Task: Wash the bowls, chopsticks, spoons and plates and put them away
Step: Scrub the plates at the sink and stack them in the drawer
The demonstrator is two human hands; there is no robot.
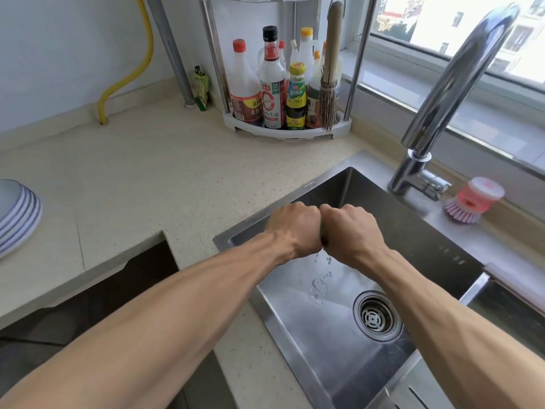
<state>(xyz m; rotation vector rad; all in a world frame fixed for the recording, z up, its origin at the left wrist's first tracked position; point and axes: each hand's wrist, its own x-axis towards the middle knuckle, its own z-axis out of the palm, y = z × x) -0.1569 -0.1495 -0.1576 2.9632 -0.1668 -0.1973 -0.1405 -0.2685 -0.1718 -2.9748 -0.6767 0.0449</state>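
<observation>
I see the stacked plates (16,215) at the counter's (141,178) left edge, well apart from my hands. Over the sink (392,228), my left hand (293,230) and right hand (349,233) press together, knuckles up, fingers curled round something dark and mostly hidden; I cannot tell what. Water drips below. The faucet (448,93) arches above, right.

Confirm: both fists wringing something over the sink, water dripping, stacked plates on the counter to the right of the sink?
Not quite. The head view shows the stacked plates on the counter to the left of the sink, not the right. The rest holds: left hand and right hand are clenched together over it, water dripping.
</observation>
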